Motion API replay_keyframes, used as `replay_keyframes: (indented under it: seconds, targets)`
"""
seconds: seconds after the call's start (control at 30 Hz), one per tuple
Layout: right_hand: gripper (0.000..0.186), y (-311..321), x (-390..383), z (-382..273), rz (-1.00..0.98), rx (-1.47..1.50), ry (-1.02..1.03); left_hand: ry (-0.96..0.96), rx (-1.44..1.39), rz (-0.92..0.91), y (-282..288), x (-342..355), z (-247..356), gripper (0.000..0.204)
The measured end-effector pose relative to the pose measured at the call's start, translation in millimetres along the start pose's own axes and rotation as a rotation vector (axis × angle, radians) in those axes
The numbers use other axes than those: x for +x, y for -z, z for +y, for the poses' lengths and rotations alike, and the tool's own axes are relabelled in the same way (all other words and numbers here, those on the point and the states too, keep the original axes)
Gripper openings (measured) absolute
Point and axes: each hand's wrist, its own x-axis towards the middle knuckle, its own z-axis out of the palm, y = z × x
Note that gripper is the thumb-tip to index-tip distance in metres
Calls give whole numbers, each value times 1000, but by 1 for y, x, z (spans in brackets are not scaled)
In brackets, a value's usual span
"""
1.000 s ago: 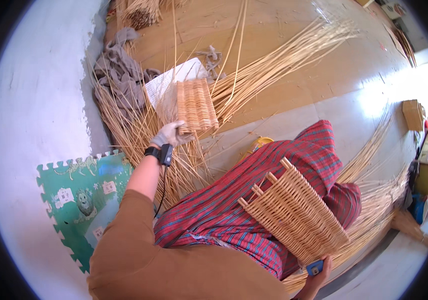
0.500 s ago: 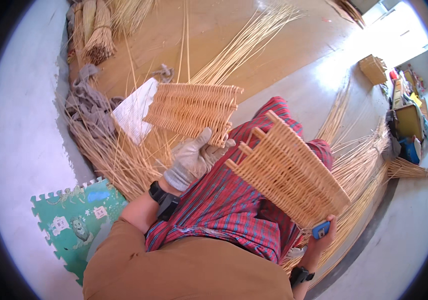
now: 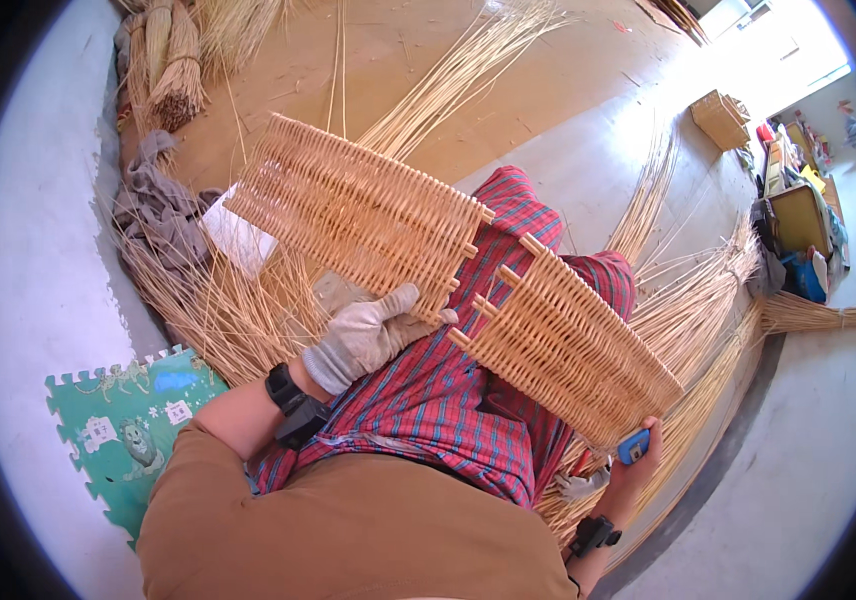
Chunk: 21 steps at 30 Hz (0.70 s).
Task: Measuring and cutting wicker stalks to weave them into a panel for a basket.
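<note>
My left hand (image 3: 373,330), in a pale work glove, grips a flat woven wicker panel (image 3: 358,210) by its near lower corner. Short rod ends stick out along that panel's right edge. A second wicker panel (image 3: 573,345) lies over my lap, tilted, with its rod ends pointing up and left toward the first; a narrow gap parts the two. Bare-fingered, my right hand (image 3: 645,462) is closed at this panel's lower right end. It also holds a small blue box-shaped tool (image 3: 633,446), apparently a tape measure. Most of the right fingers are hidden behind panel and tool.
Loose wicker rods (image 3: 468,75) lie ahead on the floor, with more bundles (image 3: 698,290) at the right. Tied bundles (image 3: 178,75) lean at the back left. Grey cloth (image 3: 163,205), a white sheet (image 3: 240,232) and a green foam mat (image 3: 128,430) are at the left.
The left panel has turned: its broad woven face shows more fully, and its rod ends now slope parallel to the right panel's. The right panel has barely moved. My view has shifted slightly.
</note>
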Motion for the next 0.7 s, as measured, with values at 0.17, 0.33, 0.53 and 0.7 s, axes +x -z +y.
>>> replay_keyframes:
  seconds: [0.17,0.33,0.53,0.7]
  targets:
    - [26,-19,6,12,-2,-21,15,-80,121,88,-10,1,-12,44]
    - [28,-23,16,19,33,-71,43,-132,236,53,-20,1,-11,41]
    - [28,-34,18,15,20,-72,32,-126,319,-1,-15,0,-4,43]
    - [28,-27,25,17,-11,-64,15,-83,213,-31,-7,1,-2,45]
